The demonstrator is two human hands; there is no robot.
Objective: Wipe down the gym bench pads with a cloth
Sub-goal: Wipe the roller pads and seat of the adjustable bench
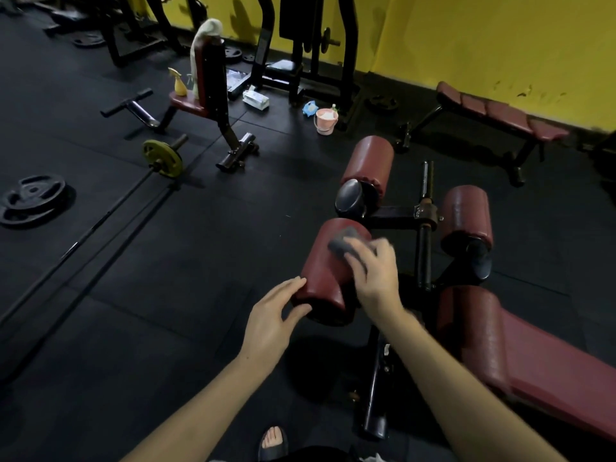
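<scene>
On the near-left roller pad (328,271), the right hand (375,273) grasps the grey cloth (345,243) against its top, while the left hand (275,316), fingers released, steadies its end. Three other rollers and the seat pad (540,358) apparently remain.
</scene>
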